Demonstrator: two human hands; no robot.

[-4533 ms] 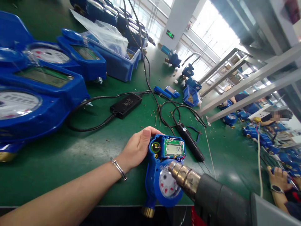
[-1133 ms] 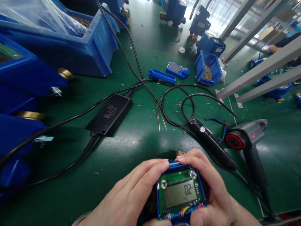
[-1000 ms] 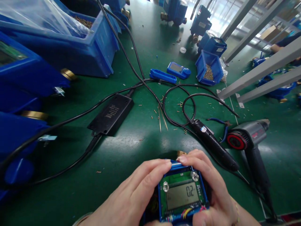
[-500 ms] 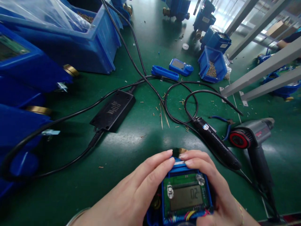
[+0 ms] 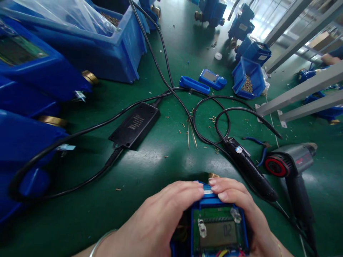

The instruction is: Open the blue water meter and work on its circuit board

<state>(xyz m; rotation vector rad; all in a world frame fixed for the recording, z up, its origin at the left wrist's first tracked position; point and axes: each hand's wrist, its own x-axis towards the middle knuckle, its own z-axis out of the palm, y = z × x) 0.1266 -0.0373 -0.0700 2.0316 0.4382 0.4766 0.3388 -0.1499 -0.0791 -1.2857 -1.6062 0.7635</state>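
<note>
A blue meter unit with an exposed green circuit board and a display reading 0.2 is at the bottom centre. Colored wires show along its lower edge, and a brass threaded end sticks out behind it. My left hand grips its left side, fingertips on the top rim. On the right side my right hand is wrapped round the unit, its fingertips also on the top rim. The two hands' fingertips are close together beside a pale strip.
A black power adapter with looping cables lies left of centre. To the right are a black electric screwdriver, pliers and a heat gun. Tweezers and screws lie mid-table. Blue meters and bins stand around; a co-worker's arm shows far right.
The view has shifted, so the table items appear farther right. My left fingers have closed in more on the unit's top rim, and the unit sits slightly lower in view.
</note>
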